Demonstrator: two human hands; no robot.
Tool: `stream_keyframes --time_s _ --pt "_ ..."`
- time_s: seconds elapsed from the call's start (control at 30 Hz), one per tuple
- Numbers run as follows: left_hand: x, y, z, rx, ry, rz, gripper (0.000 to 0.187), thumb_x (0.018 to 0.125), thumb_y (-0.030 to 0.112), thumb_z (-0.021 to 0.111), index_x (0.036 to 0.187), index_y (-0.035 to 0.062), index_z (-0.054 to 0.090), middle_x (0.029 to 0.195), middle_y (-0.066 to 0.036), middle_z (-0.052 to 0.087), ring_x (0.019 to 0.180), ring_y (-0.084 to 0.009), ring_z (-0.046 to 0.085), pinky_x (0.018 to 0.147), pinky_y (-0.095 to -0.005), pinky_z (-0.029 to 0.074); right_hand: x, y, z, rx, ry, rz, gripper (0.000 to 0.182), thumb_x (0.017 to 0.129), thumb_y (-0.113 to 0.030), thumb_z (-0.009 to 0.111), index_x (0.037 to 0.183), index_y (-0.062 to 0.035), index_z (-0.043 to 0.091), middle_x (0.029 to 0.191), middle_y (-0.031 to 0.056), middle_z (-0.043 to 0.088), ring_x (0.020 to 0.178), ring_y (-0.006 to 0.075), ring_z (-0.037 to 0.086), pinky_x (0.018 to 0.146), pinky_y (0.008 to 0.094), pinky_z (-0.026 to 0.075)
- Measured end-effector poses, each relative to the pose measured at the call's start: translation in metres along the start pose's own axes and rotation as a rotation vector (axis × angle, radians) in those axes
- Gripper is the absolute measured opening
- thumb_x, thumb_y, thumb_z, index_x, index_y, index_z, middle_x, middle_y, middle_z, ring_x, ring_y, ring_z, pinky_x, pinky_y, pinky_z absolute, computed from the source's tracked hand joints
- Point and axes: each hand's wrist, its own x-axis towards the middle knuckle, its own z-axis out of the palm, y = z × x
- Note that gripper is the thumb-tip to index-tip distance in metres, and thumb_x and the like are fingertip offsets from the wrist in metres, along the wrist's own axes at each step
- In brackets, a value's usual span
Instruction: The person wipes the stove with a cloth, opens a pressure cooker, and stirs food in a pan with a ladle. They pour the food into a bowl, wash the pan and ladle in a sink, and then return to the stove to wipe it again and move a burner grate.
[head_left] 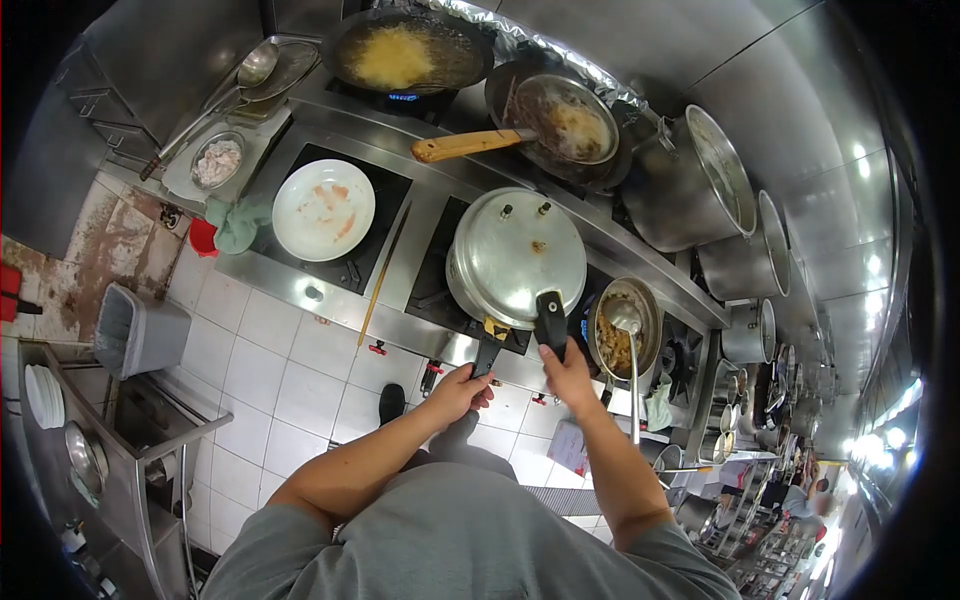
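Note:
A large steel pressure cooker [515,255] with its lid on sits on the stove burner in front of me. My left hand [458,392] grips its lower black handle [487,352]. My right hand [568,375] grips the upper black lid handle [551,318]. The two handles are spread slightly apart. Both forearms reach up from my grey shirt.
A white plate [323,209] rests on the left burner. A wok of frying food [410,50] and a pan with a wooden handle [560,120] sit behind. A pot with a ladle [625,328] stands right. Tall stockpots [700,180] line the right. A grey bin [135,330] stands on the floor.

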Motion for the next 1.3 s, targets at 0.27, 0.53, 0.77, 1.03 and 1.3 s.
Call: stream_keyframes --time_s 0.27,0.53,0.77,1.03,1.3 --pt "0.005 0.013 0.003 -0.164 -0.018 0.085 0.022 0.109 0.026 0.050 0.118 0.0063 0.056 0.091 -0.004 0.064 0.073 -0.0128 0.060 0.068 -0.0305 0.052 0.020 0.009 -0.016 -0.011 0.057 -0.004 0.030 0.101 -0.033 0.067 0.108 -0.0078 0.053 0.062 -0.0018 0.050 0.042 0.0086 0.043 0.038 0.0264 0.032" --pt "0.009 0.011 0.005 -0.169 -0.003 0.102 0.019 0.109 0.025 0.048 0.111 0.0062 0.051 0.087 -0.005 0.062 0.065 -0.0121 0.055 0.060 -0.0276 0.047 -0.001 -0.001 0.005 -0.259 0.112 -0.068 0.047 0.096 -0.039 0.070 0.118 0.0014 0.061 0.094 0.0168 0.070 0.085 0.0255 0.067 0.080 0.0389 0.053" --pt "0.010 0.009 0.005 -0.193 -0.016 0.106 0.019 0.109 0.024 0.048 0.113 0.0056 0.051 0.086 -0.005 0.061 0.065 -0.0120 0.054 0.060 -0.0275 0.045 0.006 0.020 0.006 -0.135 0.095 -0.084 0.042 0.098 -0.035 0.071 0.116 0.0003 0.059 0.080 0.0076 0.063 0.070 0.0166 0.059 0.065 0.0328 0.048" --pt "0.010 0.010 0.005 -0.194 -0.022 0.092 0.021 0.110 0.024 0.047 0.119 0.0053 0.050 0.086 -0.005 0.060 0.069 -0.0122 0.055 0.061 -0.0280 0.047 0.021 0.025 -0.017 -0.265 0.121 -0.191 0.039 0.099 -0.032 0.069 0.119 -0.0006 0.057 0.073 0.0040 0.060 0.063 0.0137 0.055 0.058 0.0311 0.045" --pt "0.015 0.002 0.008 -0.173 -0.021 0.105 0.021 0.110 0.024 0.046 0.120 0.0050 0.049 0.083 -0.004 0.059 0.067 -0.0129 0.055 0.061 -0.0292 0.048 -0.013 -0.032 0.015 -0.385 0.130 -0.027 0.058 0.097 -0.044 0.069 0.126 0.0039 0.054 0.093 0.0278 0.071 0.087 0.0448 0.070 0.079 0.0470 0.054"
